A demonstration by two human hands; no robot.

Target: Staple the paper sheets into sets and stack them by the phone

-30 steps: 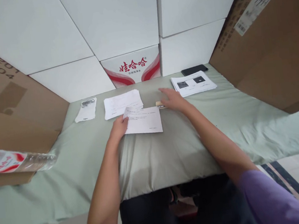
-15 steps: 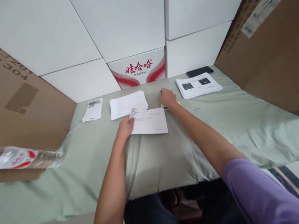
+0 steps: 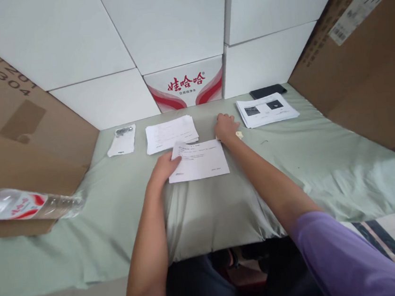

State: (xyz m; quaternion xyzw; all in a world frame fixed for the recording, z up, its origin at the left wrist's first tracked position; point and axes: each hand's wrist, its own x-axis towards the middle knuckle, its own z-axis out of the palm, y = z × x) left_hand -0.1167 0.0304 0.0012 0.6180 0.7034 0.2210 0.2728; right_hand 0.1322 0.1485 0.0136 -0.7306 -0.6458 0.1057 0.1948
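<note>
My left hand (image 3: pixel 164 167) pinches the left edge of a printed sheet of white paper (image 3: pixel 202 164), thumb on top. Just beyond the sheet's upper right corner is my right hand (image 3: pixel 226 126), back of the hand up and fingers partly bent and apart. Beneath its palm and wrist lies a small cream-coloured object (image 3: pixel 239 134), mostly hidden, so its kind does not show. A stack of papers (image 3: pixel 171 134) lies behind the held sheet. Further right rests another stack of papers with dark pictures (image 3: pixel 268 110).
At the left, a clear bag with small metal parts (image 3: pixel 122 140) lies on the green cloth (image 3: pixel 328 166). A water bottle (image 3: pixel 29 204) is at far left. A black phone-like object (image 3: pixel 267 91) sits at the back. White cartons (image 3: pixel 176 22) and brown boxes (image 3: pixel 371 76) enclose the surface.
The view has shifted slightly. The sheet in my left hand lies a little straighter, with more of its lower left showing. My right hand's fingers have loosened from a more curled shape.
</note>
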